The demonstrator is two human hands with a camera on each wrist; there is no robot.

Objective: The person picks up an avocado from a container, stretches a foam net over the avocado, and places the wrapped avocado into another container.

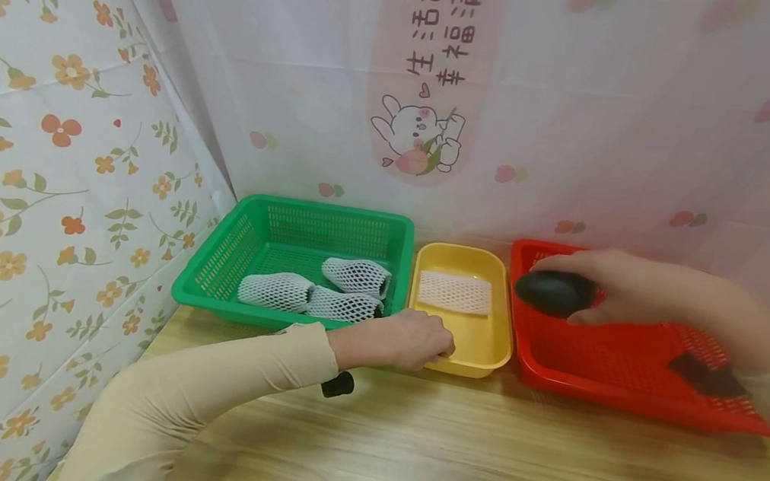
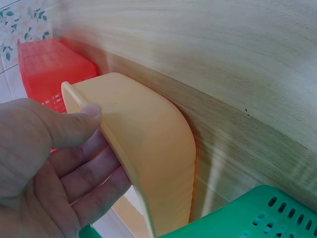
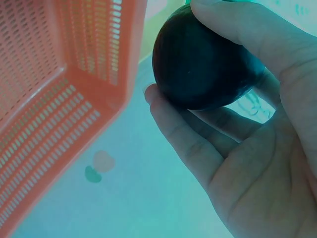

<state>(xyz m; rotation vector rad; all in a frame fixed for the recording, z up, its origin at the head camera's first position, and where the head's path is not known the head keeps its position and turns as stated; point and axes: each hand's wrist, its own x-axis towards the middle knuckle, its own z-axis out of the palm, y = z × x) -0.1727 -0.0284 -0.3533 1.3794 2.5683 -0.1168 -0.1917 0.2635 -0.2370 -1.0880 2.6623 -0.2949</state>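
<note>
A dark green, smooth avocado (image 1: 552, 293) is held up over the left side of the red basket (image 1: 592, 388); my right hand (image 1: 617, 288) grips it between thumb and fingers. In the right wrist view the avocado (image 3: 203, 62) looks almost black. My left hand (image 1: 411, 340) is at the near left corner of the yellow tray (image 1: 465, 351). The left wrist view has the thumb outside the tray's rim (image 2: 124, 158) and the fingers inside, pinching it. A flat white foam net sleeve (image 1: 454, 292) lies in the tray.
Left of the tray stands a green basket (image 1: 338, 229), with three white foam net sleeves (image 1: 275, 290) in it; dark contents show at some sleeve ends. The containers sit side by side on a wooden table (image 1: 443, 444). A printed cloth (image 1: 288, 94) hangs close behind them.
</note>
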